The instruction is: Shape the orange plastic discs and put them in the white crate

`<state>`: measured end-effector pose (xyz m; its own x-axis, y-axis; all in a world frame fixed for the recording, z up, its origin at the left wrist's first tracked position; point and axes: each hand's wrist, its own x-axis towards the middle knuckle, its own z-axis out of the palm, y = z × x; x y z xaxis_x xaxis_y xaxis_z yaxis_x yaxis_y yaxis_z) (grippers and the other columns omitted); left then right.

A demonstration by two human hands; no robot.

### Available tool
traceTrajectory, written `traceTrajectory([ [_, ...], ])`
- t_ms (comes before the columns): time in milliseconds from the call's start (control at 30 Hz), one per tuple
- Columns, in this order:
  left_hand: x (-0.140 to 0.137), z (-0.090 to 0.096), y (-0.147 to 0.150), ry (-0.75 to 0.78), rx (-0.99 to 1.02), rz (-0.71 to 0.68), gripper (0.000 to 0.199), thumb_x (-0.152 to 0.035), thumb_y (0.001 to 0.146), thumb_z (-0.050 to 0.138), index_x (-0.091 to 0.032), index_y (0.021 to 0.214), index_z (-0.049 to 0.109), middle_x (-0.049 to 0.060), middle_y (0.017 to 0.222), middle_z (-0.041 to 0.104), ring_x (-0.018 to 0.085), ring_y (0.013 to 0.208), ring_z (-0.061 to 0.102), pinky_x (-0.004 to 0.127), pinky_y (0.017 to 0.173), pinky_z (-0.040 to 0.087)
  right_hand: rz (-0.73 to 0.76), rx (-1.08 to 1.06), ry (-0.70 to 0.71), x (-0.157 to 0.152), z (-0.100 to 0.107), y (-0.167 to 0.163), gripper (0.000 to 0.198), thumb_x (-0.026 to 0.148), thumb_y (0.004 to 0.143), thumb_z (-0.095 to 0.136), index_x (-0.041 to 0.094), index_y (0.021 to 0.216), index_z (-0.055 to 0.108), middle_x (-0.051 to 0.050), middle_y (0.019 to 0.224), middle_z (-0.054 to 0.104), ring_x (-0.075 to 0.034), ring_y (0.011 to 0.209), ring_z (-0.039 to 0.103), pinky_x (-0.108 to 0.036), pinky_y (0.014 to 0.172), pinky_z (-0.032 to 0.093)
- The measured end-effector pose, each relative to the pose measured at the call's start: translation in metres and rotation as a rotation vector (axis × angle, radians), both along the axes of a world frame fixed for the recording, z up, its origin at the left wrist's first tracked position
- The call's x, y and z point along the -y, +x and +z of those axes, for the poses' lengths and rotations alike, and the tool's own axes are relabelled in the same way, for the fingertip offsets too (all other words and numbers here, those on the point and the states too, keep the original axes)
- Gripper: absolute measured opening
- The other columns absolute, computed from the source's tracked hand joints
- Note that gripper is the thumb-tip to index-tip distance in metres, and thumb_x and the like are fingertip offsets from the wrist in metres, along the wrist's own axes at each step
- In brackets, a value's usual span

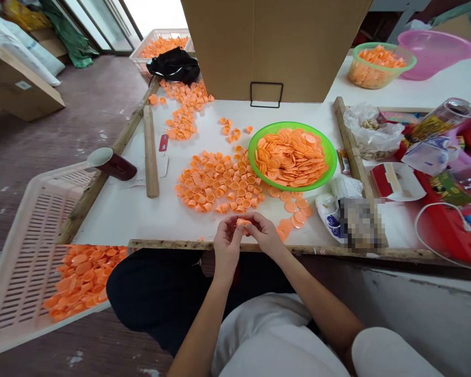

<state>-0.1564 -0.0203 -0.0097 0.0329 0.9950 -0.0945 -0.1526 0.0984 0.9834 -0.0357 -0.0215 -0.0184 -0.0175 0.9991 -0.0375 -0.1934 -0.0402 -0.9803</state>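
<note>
Both hands meet at the table's front edge around a small orange plastic piece [243, 222]. My left hand [228, 235] and my right hand [262, 230] pinch it from either side, thumbs close together, so most of the piece is hidden. Just beyond the fingers spreads a pile of small orange plastic cups [220, 183]. A green bowl [332, 170] heaped with flat orange discs [292, 157] stands behind and to the right. Several loose discs [298, 217] lie beside my right hand.
A wooden bar [150, 152] and a tipped dark mug [113, 163] lie at the left. On the floor, a pink crate [27, 230] holds orange parts. A tall cardboard box [277, 47] blocks the back. Wooden strips [361, 173] and clutter flank the right.
</note>
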Motion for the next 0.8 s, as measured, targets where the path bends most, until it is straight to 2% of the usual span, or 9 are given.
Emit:
traceTrajectory([
  [267, -0.0025, -0.0081, -0.0028, -0.019, -0.03, 0.032, 0.03, -0.037, 0.079, 0.07, -0.015, 0.097, 0.06, 0.006, 0.093, 0.066, 0.017, 0.087, 0.064, 0.031, 0.079, 0.053, -0.017, 0.002, -0.018, 0.0004, -0.0034, -0.0025, 0.032, 0.048, 0.081, 0.065, 0.02, 0.098, 0.062, -0.003, 0.09, 0.065, -0.016, 0.081, 0.061, -0.03, 0.074, 0.052],
  [500, 0.0001, -0.0068, -0.0023, -0.014, -0.054, 0.055, 0.027, -0.036, 0.079, 0.07, -0.015, 0.094, 0.06, 0.004, 0.09, 0.066, 0.017, 0.085, 0.063, 0.029, 0.079, 0.052, -0.014, 0.086, 0.017, 0.0012, -0.0047, -0.0015, 0.026, 0.044, 0.085, 0.062, 0.021, 0.097, 0.062, -0.003, 0.091, 0.065, -0.017, 0.083, 0.061, -0.031, 0.076, 0.052],
  [600, 0.0002, -0.0071, -0.0023, -0.004, -0.045, 0.066, 0.027, -0.035, 0.081, 0.068, -0.016, 0.098, 0.061, 0.005, 0.094, 0.066, 0.017, 0.089, 0.063, 0.03, 0.082, 0.05, -0.019, 0.077, 0.023, 0.0016, -0.0062, -0.0039, 0.028, 0.042, 0.084, 0.063, 0.022, 0.103, 0.061, -0.004, 0.092, 0.063, -0.016, 0.085, 0.06, -0.031, 0.078, 0.052],
  [700, 0.0008, -0.0058, -0.0019, 0.005, -0.012, 0.133, 0.029, -0.034, 0.082, 0.066, -0.018, 0.106, 0.062, 0.006, 0.102, 0.064, 0.016, 0.096, 0.061, 0.028, 0.087, 0.049, -0.038, 0.0, 0.046, 0.0014, -0.006, -0.0076, 0.04, 0.04, 0.08, 0.069, 0.024, 0.115, 0.057, -0.002, 0.093, 0.061, -0.015, 0.085, 0.059, -0.03, 0.08, 0.051],
  [800, 0.0013, -0.0029, -0.0044, -0.005, 0.048, 0.106, 0.033, -0.034, 0.083, 0.066, -0.02, 0.113, 0.062, 0.006, 0.107, 0.065, 0.016, 0.1, 0.061, 0.028, 0.089, 0.048, -0.02, -0.023, 0.041, -0.0001, -0.0006, -0.0055, 0.038, 0.041, 0.079, 0.07, 0.023, 0.111, 0.06, -0.004, 0.098, 0.062, -0.016, 0.09, 0.061, -0.032, 0.083, 0.051],
])
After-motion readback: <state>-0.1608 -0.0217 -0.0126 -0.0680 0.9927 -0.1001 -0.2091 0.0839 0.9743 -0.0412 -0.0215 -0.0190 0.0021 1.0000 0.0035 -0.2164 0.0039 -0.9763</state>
